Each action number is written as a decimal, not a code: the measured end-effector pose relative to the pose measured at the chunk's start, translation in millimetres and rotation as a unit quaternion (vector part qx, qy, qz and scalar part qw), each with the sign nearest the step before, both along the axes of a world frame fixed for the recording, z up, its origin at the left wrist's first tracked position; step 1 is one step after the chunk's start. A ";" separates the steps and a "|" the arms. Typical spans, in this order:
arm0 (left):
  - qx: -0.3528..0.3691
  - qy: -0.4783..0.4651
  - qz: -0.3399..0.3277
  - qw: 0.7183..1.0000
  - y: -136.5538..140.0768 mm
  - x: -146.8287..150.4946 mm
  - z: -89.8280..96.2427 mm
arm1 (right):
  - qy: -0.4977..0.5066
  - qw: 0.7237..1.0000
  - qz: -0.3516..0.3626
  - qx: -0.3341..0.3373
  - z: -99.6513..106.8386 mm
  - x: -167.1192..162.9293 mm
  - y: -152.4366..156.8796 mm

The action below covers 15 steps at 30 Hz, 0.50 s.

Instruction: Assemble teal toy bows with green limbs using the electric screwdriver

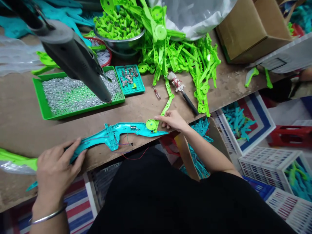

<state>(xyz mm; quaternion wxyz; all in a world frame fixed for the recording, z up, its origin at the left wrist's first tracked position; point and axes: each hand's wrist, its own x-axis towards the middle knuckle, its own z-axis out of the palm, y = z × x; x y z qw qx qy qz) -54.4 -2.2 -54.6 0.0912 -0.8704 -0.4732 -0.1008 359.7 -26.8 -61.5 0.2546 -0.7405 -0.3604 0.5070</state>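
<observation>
A long blue plastic shell half [131, 127] lies along the table's front edge, inner side up, with thin wires and a small metal spring showing. My left hand [55, 165] is closed around its left end. At the shell's right end, my right hand [174, 121] pinches a bright green plastic arm with a round disc [151, 124]. The disc rests over the blue shell; whether it is seated cannot be told. Above the left part of the table hangs a dark powered screwdriver [78, 65], its tip over a green tray of small metal screws [81, 91].
A small teal tray [139, 88] holds metal parts. Nearby lie a small screwdriver [156, 93] and a black-handled tool with a wrapped head [187, 100]. Green arms [180, 55] are heaped behind, beside a metal bowl [122, 41] and a cardboard box [246, 32]. Crates stand right.
</observation>
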 end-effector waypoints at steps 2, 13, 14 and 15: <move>-0.016 0.001 0.013 1.000 0.0 0.9 1.3 | -0.113 0.992 0.043 0.031 8.1 1.1 -5.5; -0.059 -0.003 0.024 0.998 0.6 3.5 6.9 | -0.221 0.884 0.412 -0.035 -36.3 -55.0 -85.5; -0.052 -0.002 0.018 0.998 0.2 3.8 7.0 | -0.237 0.884 0.401 -0.032 -56.4 -59.4 -85.3; -0.046 -0.002 0.013 0.999 -0.2 4.1 6.9 | -0.249 0.886 0.392 -0.023 -74.7 -62.1 -83.3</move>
